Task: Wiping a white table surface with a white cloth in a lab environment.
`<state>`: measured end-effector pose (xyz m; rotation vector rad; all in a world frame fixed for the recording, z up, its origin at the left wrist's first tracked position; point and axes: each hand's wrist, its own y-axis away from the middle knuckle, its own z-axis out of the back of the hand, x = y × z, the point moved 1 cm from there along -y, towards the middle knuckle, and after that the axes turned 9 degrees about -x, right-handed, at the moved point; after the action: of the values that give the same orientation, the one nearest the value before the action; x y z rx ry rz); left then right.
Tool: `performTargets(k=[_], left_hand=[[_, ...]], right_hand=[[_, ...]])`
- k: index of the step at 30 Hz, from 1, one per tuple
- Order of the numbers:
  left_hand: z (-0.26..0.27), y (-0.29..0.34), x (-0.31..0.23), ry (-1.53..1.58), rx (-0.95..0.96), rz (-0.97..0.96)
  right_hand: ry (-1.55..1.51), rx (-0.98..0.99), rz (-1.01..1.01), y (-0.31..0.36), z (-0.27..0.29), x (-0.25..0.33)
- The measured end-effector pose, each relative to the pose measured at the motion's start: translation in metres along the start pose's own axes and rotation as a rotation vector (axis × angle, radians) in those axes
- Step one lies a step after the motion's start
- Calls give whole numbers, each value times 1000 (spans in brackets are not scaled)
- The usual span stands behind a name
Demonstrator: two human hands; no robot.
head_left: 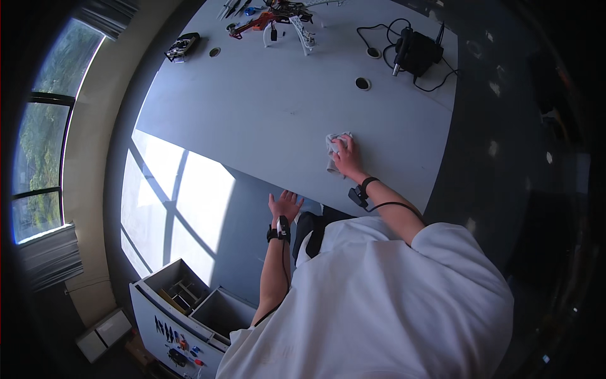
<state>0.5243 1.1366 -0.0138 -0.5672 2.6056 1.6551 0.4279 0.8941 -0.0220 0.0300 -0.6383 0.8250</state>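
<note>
Our bench (252, 107) stretches ahead; at lower left, an open drawer (183, 270) holds dim pieces (181, 297), perhaps metal. Our left hand (286, 206) spreads empty by the bench's front edge; our right hand (347, 159) curls over a pale cloth (330, 143) on top.

Right arm (398, 211) is pretty much stretched out front, right hand (348, 158) turned down, fingers (341, 145) curled; left forearm (273, 268) is pointed forward, left hand (286, 207) splayed wide.
</note>
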Motion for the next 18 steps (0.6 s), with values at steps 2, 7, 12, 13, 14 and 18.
performTargets(k=[2,7,12,13,14,18], left_hand=[[-4,-6,-8,28,3,27],[-13,-9,-21,87,27,132],[-20,-21,-37,110,-46,175],[-25,-22,-38,73,-63,186],[-28,-22,-39,37,-82,196],[-23,-29,-50,19,-68,232]], right_hand=[[14,-110,-97,17,22,-29],[245,-244,-336,84,84,-111],[359,-293,-681,140,117,-138],[385,-319,-742,146,118,-138],[372,-331,-749,146,117,-139],[383,-318,-956,123,106,-125]])
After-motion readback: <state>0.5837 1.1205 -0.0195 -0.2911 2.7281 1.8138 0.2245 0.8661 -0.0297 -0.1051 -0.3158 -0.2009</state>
